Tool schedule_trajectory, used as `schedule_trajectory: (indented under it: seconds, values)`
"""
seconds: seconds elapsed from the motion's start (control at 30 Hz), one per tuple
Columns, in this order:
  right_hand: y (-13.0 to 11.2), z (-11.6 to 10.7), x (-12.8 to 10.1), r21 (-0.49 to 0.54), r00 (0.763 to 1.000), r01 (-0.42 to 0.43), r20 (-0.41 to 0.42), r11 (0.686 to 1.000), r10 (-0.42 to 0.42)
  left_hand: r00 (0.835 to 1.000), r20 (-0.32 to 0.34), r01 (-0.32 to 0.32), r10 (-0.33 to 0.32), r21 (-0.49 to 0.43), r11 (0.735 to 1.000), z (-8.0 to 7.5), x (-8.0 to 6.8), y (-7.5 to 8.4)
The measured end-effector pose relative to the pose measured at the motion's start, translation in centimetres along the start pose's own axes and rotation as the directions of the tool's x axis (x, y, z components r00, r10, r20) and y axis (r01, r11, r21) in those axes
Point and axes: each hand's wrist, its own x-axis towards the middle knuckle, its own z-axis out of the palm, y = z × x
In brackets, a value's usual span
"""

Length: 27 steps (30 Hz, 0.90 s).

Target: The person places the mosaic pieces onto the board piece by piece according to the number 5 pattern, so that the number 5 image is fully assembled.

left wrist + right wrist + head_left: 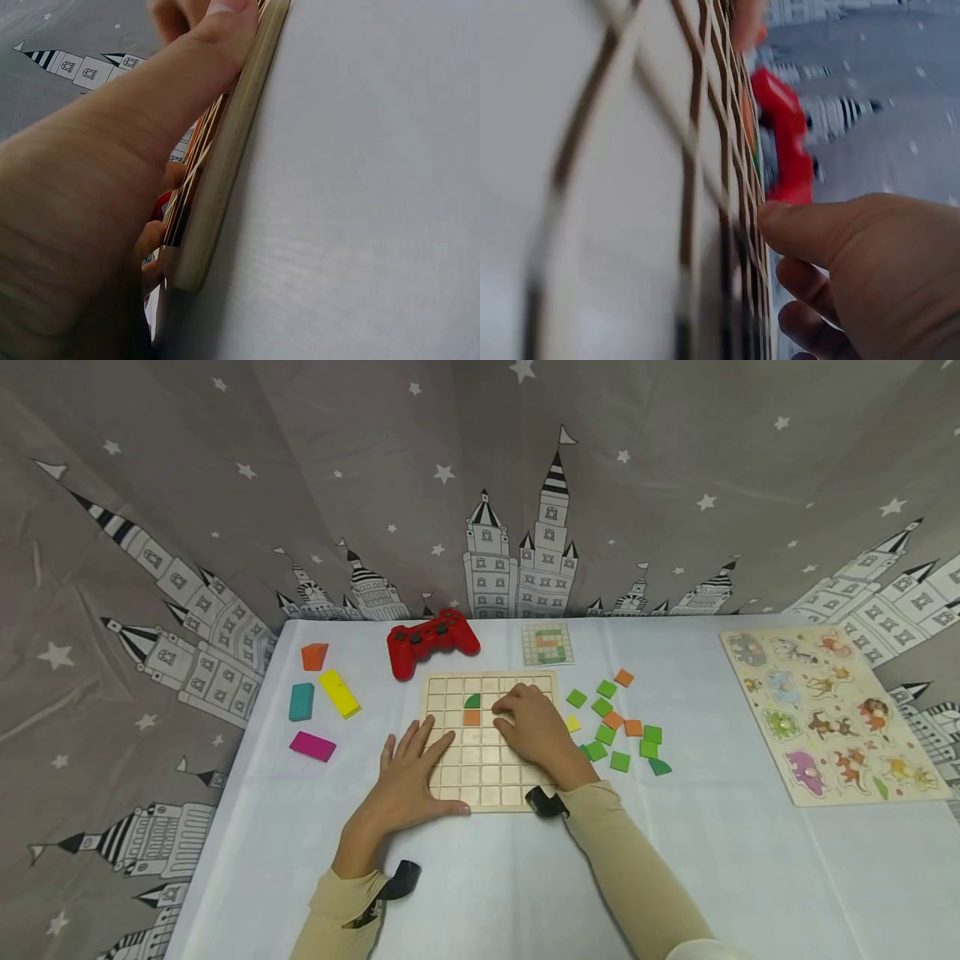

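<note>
A wooden grid board (491,777) lies on the white table, with a green quarter-round tile (472,701) and an orange square tile (472,717) seated in two neighbouring cells. My left hand (408,777) rests spread at the board's left side, its thumb along the near edge; the left wrist view shows that thumb (202,52) on the rim. Over the upper right of the grid, my right hand (534,727) has bent fingers down at the cells. In the right wrist view its thumb (795,225) touches or nearly touches the grid. Whether a tile is under those fingertips is hidden.
Loose tiles (619,762) in green, orange and yellow lie right of the board. Behind it are a pattern card (547,644) and a red game controller (432,643). Coloured blocks (340,693) sit at left, an animal puzzle (832,718) at far right.
</note>
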Motion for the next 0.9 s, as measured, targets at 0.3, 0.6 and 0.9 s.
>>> schedule_trajectory:
  seconds: [0.3,0.6,0.9]
  values:
    - [7.7,-6.4,-4.6,0.025,0.988,-0.146,-0.048,0.989,0.147,1.000,-0.008,-0.010,0.010,-0.014,1.000,0.1,0.0,0.2]
    - [13.6,-9.9,-9.3,0.038,0.961,-0.275,0.030,0.961,0.274,1.000,-0.002,-0.009,0.009,-0.016,1.000,0.0,0.0,0.0]
    - [13.8,-8.7,-8.8,-0.001,0.945,-0.322,-0.064,0.947,0.321,1.000,0.002,-0.010,0.010,-0.015,1.000,0.0,-0.1,0.0]
